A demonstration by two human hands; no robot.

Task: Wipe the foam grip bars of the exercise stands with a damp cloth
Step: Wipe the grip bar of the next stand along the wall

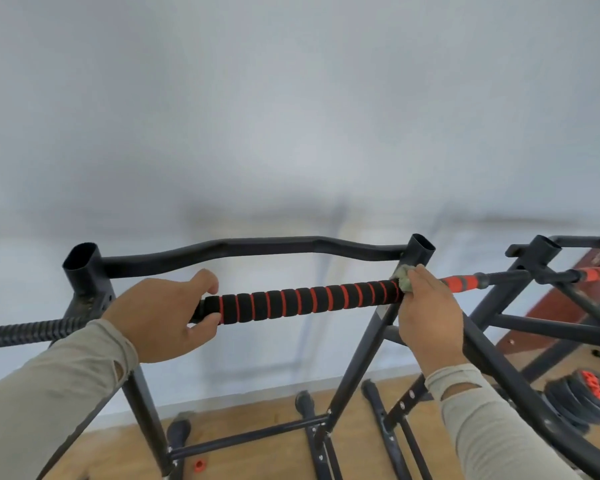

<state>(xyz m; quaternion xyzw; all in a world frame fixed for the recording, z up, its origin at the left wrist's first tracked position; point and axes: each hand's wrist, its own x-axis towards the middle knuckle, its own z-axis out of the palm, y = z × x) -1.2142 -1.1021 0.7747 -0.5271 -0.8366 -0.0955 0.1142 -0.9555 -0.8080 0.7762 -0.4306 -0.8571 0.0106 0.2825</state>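
Gripping the foam bar (305, 301) at its near end, my left hand (163, 317) curled round it; my right hand (426, 313) pinched the cloth (403, 277) against its far end, by the stand (420, 251) upright. Beyond stood the wall (291, 116).

The grip bar (305, 301) is black foam ringed with thin red stripes, and the cloth (403, 278) at its right end is a dull grey-green. The stand (222, 251) is dark blue-black metal, a second grip (459, 280) further right is orange-red with grey bands, and the bar (28, 332) at far left is plain black and ribbed. Both sleeves (49, 393) are pale beige-grey, the wall (291, 116) is a flat blue-grey white, the floor (264, 420) is warm brown wood with a small red cap (199, 464) on it, and the weight plates (575, 396) are black with a red centre.
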